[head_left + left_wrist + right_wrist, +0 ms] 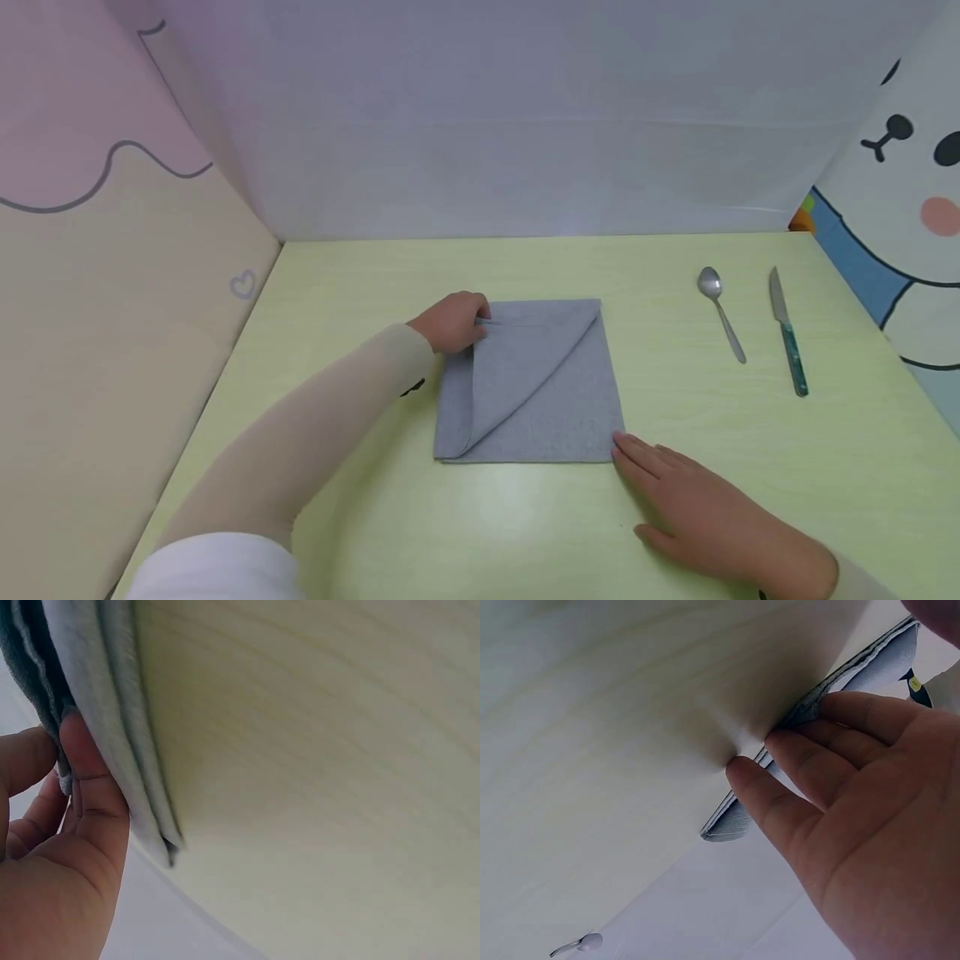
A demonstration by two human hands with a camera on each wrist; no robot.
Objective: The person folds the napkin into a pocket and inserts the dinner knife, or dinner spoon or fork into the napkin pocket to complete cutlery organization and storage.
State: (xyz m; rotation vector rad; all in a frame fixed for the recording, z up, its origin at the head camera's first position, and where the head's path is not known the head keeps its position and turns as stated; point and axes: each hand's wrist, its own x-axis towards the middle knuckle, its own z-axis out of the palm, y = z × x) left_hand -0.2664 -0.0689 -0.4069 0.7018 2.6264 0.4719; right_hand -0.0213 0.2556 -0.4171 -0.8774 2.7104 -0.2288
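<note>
A grey cloth napkin (562, 408), folded into a square, lies on the table with its top layer turned back along a diagonal. At its far left corner my left hand (452, 322) pinches the upper flap between thumb and fingers; the left wrist view shows the flap's edge (41, 671) between the fingertips, lifted off the layers beneath. My right hand (693, 504) lies with straight fingers against the near right corner. In the right wrist view its fingertips (742, 769) touch the napkin's layered edge (727, 817).
To the right of the napkin lie a metal spoon (716, 308) and a knife (787, 333) with a green handle. The pale yellow table (360, 275) meets a plain wall (525, 167) at the back and printed panels on both sides.
</note>
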